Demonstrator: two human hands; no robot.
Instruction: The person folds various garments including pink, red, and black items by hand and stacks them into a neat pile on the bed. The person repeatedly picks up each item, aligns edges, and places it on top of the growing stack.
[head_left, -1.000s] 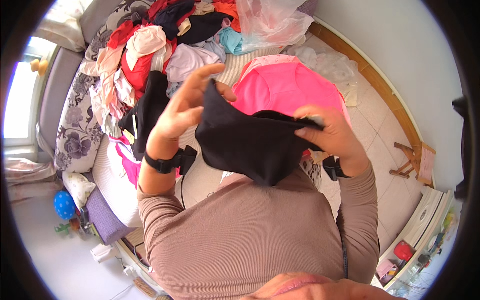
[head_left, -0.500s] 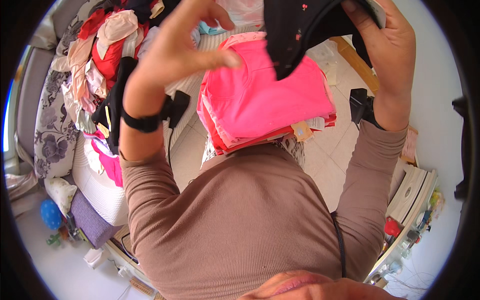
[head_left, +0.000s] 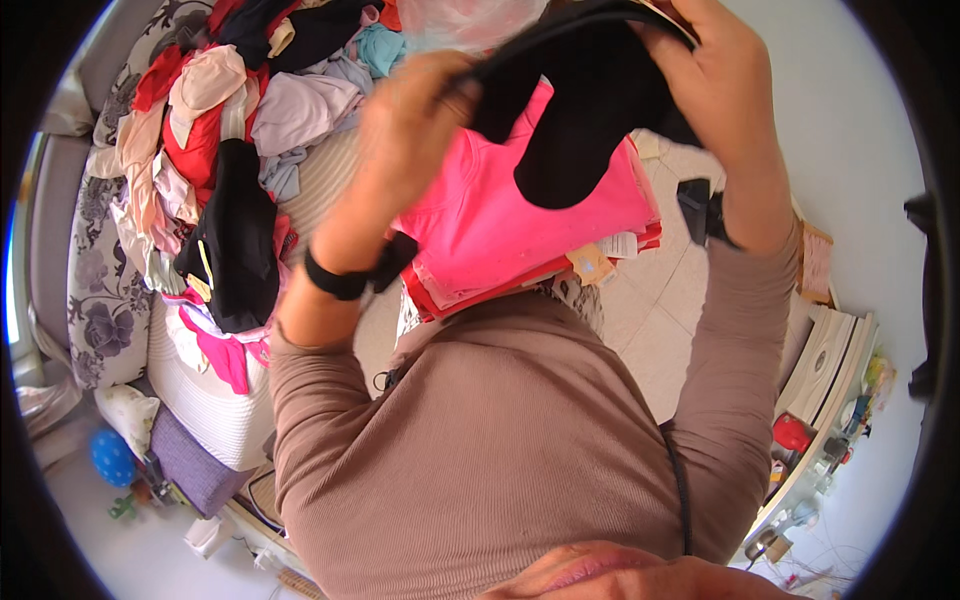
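Note:
A pair of black underpants (head_left: 575, 125) hangs between my hands over the lap, its waistband stretched across and its narrow crotch part pointing down. My left hand (head_left: 420, 120), slightly blurred, is closed on the left end of the waistband. On the right, my right hand (head_left: 715, 90) grips the other end, the thumb laid over the cloth. Below the underpants lies a stack of folded clothing with a bright pink garment (head_left: 500, 225) on top; red edges and a beige tag (head_left: 592, 266) show at its near side.
To the left, a sofa with a ribbed white cover (head_left: 210, 410) bears a heap of loose clothes, including a black garment (head_left: 240, 250) and a lavender one (head_left: 300, 112). A clear plastic bag (head_left: 470, 22) lies at the far side. Tiled floor (head_left: 650, 340) shows at right.
My left hand, empty and spread before, has moved toward the black underpants and taken hold of the waistband. The underpants now stretch between both hands; my right hand has shifted slightly left.

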